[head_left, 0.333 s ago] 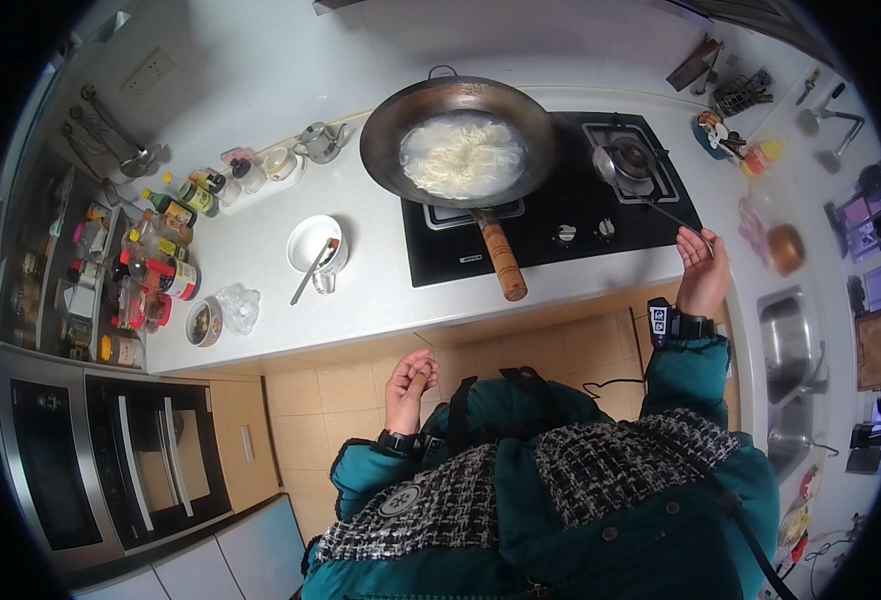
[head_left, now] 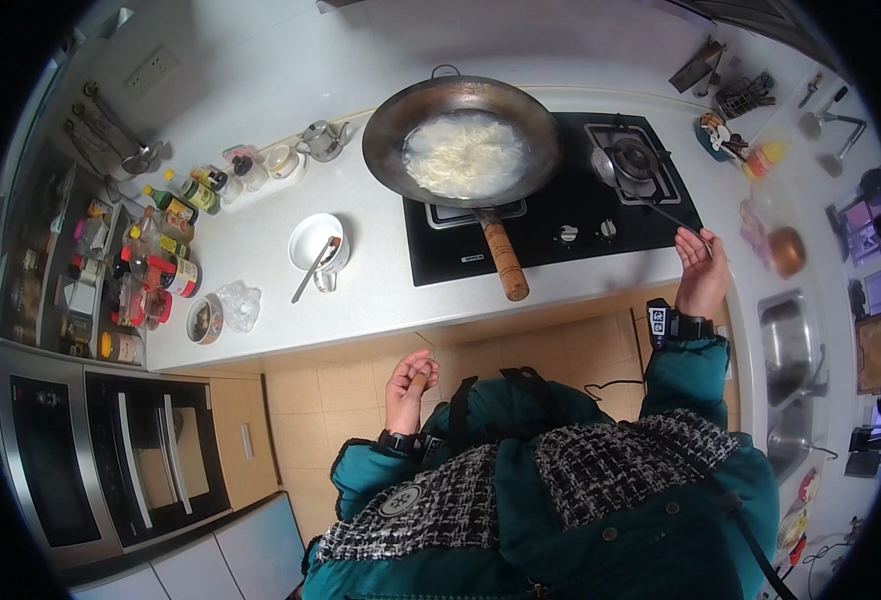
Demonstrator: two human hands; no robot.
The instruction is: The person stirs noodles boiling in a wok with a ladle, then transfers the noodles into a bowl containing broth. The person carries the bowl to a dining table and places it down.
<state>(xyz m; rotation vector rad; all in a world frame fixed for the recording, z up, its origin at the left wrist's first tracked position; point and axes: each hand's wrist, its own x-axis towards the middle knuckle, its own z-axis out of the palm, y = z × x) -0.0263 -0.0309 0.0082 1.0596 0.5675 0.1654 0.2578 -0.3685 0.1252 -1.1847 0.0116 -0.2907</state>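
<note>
Staying still, suggesting a pause, the right hand (head_left: 701,277) grips a long grey metal ladle (head_left: 663,212); the left hand (head_left: 407,390) curls, contents unclear, a round dark metal wok (head_left: 388,150) ahead.

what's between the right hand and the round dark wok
In the head view: black glass cooktop with two silver knobs, and the thin-handled metal utensil the right hand holds, slanting toward the right burner.
</note>
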